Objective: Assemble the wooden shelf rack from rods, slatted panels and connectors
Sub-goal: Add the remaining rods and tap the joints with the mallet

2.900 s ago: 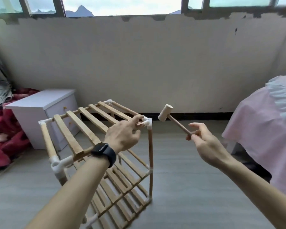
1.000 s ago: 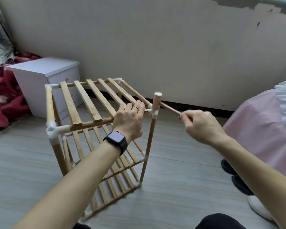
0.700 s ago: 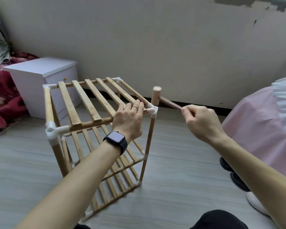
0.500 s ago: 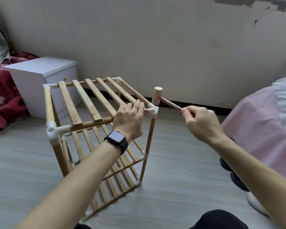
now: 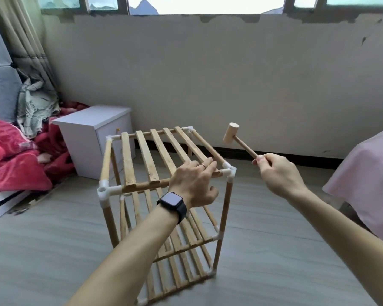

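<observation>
Wooden mallet (image 5: 230,134) is being lifted clear of the rack's near-right corner connector (image 5: 228,172), against which its head was being held half a second ago.

The mallet is being held raised at about 1 o'clock from that connector, its handle end being clenched in the right grip (image 5: 276,173), fingers curled tightly round it. The wooden rack (image 5: 128,160) is being steadied upright on the floor (image 5: 274,250) by the left grip (image 5: 195,184), its fingers being laid nearly straight across the top slatted panel just beside the connector, nothing being clasped. A white cabinet (image 5: 93,133) is being shown at 10 o'clock from the rack.
</observation>
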